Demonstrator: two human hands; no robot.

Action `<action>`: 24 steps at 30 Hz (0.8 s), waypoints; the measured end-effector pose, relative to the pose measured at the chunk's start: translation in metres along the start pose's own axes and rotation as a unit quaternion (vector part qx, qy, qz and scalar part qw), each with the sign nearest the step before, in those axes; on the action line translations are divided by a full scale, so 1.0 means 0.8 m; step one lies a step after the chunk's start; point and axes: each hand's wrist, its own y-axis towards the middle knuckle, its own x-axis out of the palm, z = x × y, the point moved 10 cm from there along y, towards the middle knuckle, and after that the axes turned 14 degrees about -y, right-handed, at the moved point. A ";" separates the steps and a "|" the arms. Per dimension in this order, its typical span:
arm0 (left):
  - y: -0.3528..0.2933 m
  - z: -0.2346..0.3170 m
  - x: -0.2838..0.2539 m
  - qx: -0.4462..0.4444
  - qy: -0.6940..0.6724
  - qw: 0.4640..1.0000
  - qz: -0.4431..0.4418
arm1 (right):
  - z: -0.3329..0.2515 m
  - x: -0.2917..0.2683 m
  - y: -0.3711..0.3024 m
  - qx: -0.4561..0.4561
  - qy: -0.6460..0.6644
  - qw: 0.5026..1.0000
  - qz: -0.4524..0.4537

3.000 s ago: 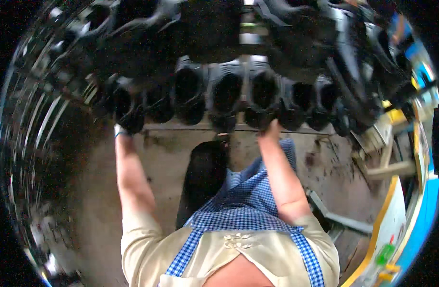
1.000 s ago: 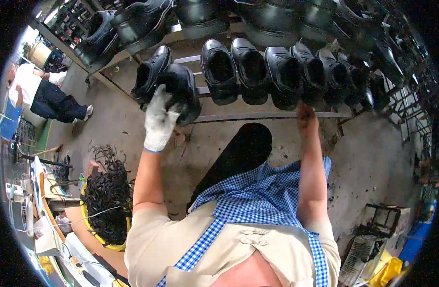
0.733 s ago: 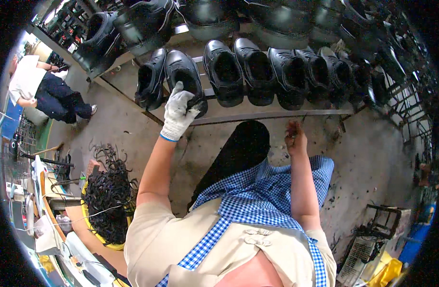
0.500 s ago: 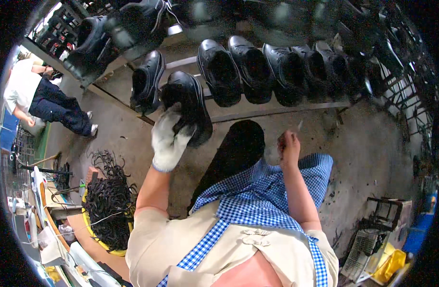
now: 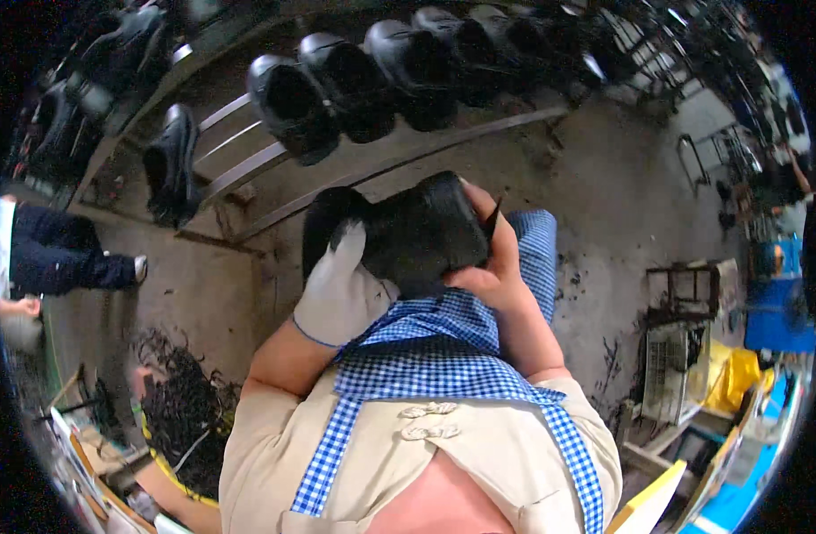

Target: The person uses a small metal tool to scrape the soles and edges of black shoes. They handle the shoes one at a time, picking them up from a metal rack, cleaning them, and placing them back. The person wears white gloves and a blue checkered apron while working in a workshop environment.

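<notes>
A black shoe [image 5: 417, 233] is held sideways in front of my body, above the lap of my blue checked apron. My left hand [image 5: 346, 294], in a white glove, is closed on its left part, thumb lying up along it. My bare right hand [image 5: 497, 254] is wrapped round the right end. A thin, dark pointed piece [image 5: 497, 218] sticks out beside the right fingers; I cannot make out what it is. More black shoes [image 5: 346, 84] stand in a row on the metal rack, with a single shoe [image 5: 172, 165] at its left end.
The metal rack rail [image 5: 390, 165] runs across ahead of me. To the lower left sits a heap of black trimmings [image 5: 185, 418]. Another person [image 5: 56, 249] stands at the far left. A crate [image 5: 670, 369] and a yellow bag [image 5: 733, 374] are at the right.
My left hand has lifted the shoe off the rack and brought it toward my body. My right hand has come in and taken hold of it. The view has turned rightward.
</notes>
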 end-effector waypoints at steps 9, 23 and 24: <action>0.041 -0.021 0.115 -0.146 -0.335 0.926 -0.090 | -0.052 -0.093 -0.008 -0.030 -0.306 0.951 0.015; 0.027 -0.037 0.128 -0.151 -0.258 0.949 -0.097 | 0.033 -0.096 -0.052 0.108 0.086 0.978 0.159; 0.028 -0.037 0.126 -0.139 -0.245 0.955 -0.095 | 0.029 -0.090 -0.052 0.121 0.075 0.981 0.131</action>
